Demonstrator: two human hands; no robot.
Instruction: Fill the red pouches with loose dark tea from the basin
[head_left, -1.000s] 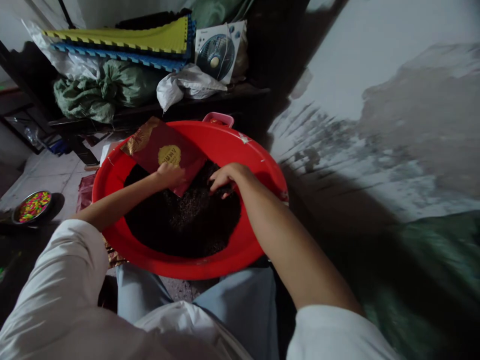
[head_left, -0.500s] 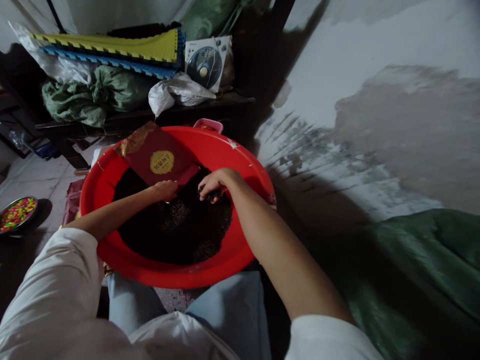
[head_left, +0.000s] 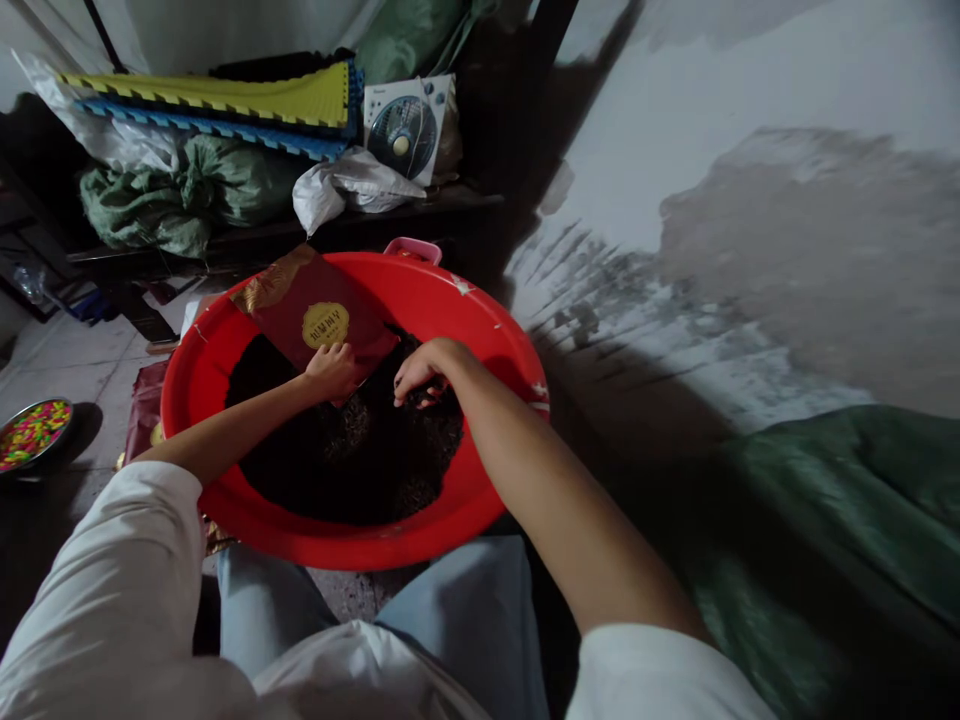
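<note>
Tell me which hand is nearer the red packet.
Left. The left hand rests on the red packet at its lower edge; the right hand is apart from it, over the dark loose leaves.

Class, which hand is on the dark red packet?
The left hand, resting on the packet at its lower edge; the right hand is off it, its fingers on the dark loose material.

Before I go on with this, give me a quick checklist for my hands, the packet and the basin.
1. Left hand on the red packet: ok, resting on it.
2. Right hand at the dark leaves: ok, fingers curled down among them.
3. Leaves inside the red basin: ok, none seen on the rim.
4. Packet open or sealed: cannot tell.
5. Right hand holding leaves: cannot tell.
</note>
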